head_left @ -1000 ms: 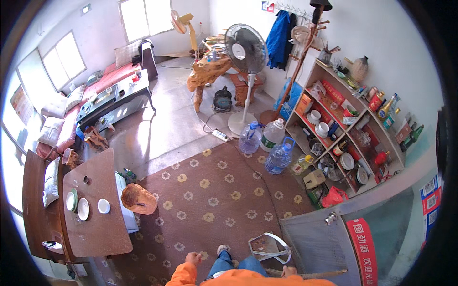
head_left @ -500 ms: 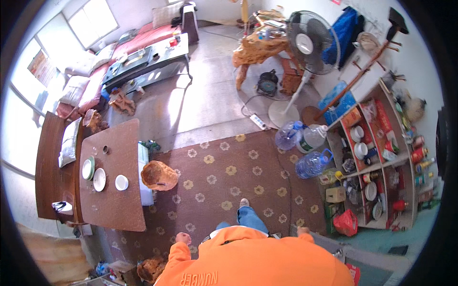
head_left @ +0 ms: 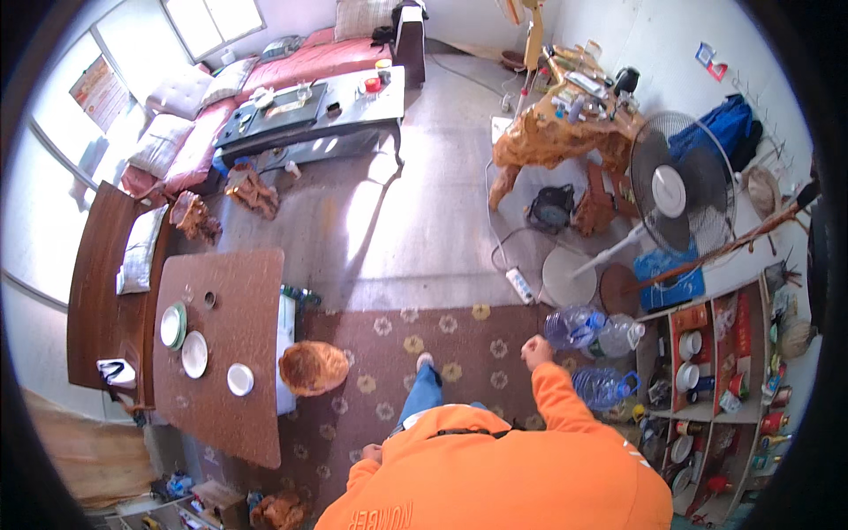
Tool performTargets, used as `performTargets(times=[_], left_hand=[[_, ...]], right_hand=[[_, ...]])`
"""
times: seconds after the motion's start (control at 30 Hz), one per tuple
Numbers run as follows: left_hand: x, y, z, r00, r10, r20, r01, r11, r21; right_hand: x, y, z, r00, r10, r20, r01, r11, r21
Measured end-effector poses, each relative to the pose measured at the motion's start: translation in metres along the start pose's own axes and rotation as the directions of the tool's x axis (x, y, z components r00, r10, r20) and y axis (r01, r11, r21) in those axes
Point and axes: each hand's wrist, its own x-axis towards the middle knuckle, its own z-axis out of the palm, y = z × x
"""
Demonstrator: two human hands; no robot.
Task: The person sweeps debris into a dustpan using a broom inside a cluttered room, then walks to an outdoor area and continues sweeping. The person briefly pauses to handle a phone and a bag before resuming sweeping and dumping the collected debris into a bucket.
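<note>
Right hand [head_left: 535,352]: fingers are curling narrow; clear plastic bottles [head_left: 603,389] are standing just rightward. Left hand [head_left: 372,453]: finger spread I cannot tell; wooden tub [head_left: 314,369] is sitting ahead-left.

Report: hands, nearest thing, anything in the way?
Right hand out front, nearest large plastic bottles. Left hand low, partly hidden. Wooden stump ahead-left, beside table.

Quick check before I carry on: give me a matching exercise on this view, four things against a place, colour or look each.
1. Right hand
2. White bowl
3. Fan
4. Sofa

A. Dark blades inside a round wire guard
B. Reddish cover, cushions on it
C. Just left of the plastic bottles in the picture
D. On the brown table

Pairs: 1-C, 2-D, 3-A, 4-B
</note>
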Motion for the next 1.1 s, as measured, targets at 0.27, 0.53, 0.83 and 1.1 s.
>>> performTargets(times=[0.27,0.53,0.83,1.1], left_hand=[[0.203,0.263,-0.124,0.989,0.143,-0.039,-0.145,0.874,-0.463],[0.319,0.490,-0.184,0.946,0.268,-0.184,-0.296,0.945,-0.142],[0.361,0.576,-0.186,0.995,0.068,-0.075,-0.069,0.998,-0.002],[0.459,0.733,-0.270,0.973,-0.215,0.087,0.225,0.964,-0.138]], right_hand=[[0.015,0.041,-0.010,0.800,0.577,0.162,-0.578,0.814,-0.046],[0.163,0.039,-0.013,0.561,0.826,0.056,-0.789,0.554,-0.267],[0.574,-0.182,0.064,0.875,0.450,0.180,-0.485,0.810,0.330],[0.736,-0.363,0.123,0.972,0.055,0.229,-0.112,0.965,0.239]])
